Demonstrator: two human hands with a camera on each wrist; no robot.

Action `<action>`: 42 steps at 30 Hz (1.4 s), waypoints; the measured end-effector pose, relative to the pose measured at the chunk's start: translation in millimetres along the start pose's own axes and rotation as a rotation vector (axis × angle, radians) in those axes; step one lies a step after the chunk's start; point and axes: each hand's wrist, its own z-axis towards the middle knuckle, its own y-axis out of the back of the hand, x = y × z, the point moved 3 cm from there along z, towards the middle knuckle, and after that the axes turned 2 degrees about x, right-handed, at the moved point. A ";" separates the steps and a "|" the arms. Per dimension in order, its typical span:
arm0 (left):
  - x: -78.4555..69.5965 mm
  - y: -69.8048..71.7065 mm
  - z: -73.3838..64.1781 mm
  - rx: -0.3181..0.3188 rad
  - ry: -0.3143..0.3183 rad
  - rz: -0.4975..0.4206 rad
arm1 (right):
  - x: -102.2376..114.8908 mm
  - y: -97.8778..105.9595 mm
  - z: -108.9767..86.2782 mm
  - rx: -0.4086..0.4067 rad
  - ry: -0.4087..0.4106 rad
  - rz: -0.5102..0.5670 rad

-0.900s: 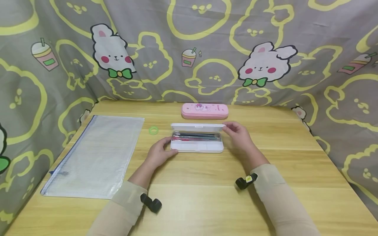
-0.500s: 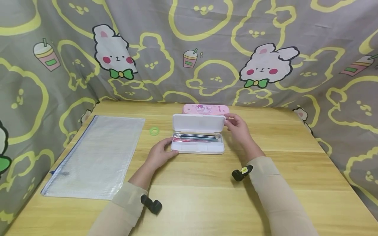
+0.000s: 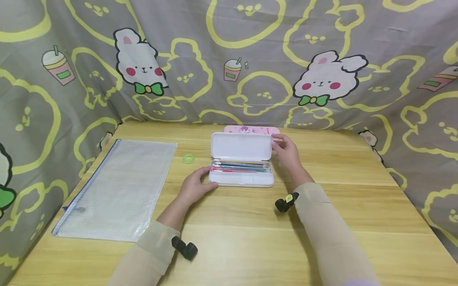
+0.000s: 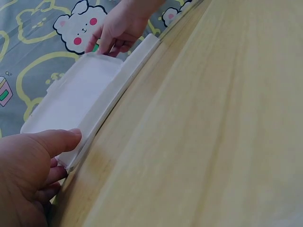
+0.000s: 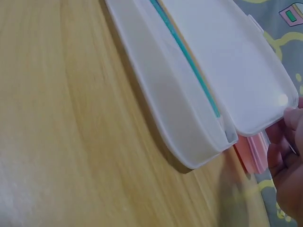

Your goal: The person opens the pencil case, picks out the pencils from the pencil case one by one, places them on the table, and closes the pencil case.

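Observation:
A white pencil case (image 3: 229,183) lies on the table with its lid (image 3: 241,147) raised and leaning back. Several pencils (image 3: 239,166), dark, teal and red, fill its rear part; a teal one (image 5: 189,59) shows in the right wrist view. My left hand (image 3: 195,186) grips the left end of the case, thumb at the front edge and fingers around the side. With my right hand (image 3: 288,153) I pinch the upper right corner of the lid, as the right wrist view shows closely. The lid partly hides a pink pencil case (image 3: 267,130) behind it.
A translucent mesh zip pouch (image 3: 118,186) with a blue zip lies flat on the left. Between pouch and white case is a small green ring (image 3: 188,158). A patterned grey curtain (image 3: 200,79) encloses the table (image 3: 243,238) at the back and sides.
The lid has swung from a low tilt up and back, with my right hand moving along at its corner. It now covers much of the pink case. My left hand has stayed put.

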 end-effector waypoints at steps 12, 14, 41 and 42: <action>-2.9 -3.8 0.8 0.005 0.013 -0.015 | -19.7 0.0 9.3 0.086 -0.086 -0.174; -2.9 -4.5 0.7 0.006 0.013 -0.015 | -19.7 0.3 8.6 0.090 -0.085 -0.173; -7.7 5.5 31.8 0.116 -0.121 0.196 | -16.0 1.1 -0.6 0.132 -0.061 -0.043; -7.3 5.2 32.2 0.113 -0.117 0.211 | -16.0 0.8 -0.4 0.138 -0.061 -0.043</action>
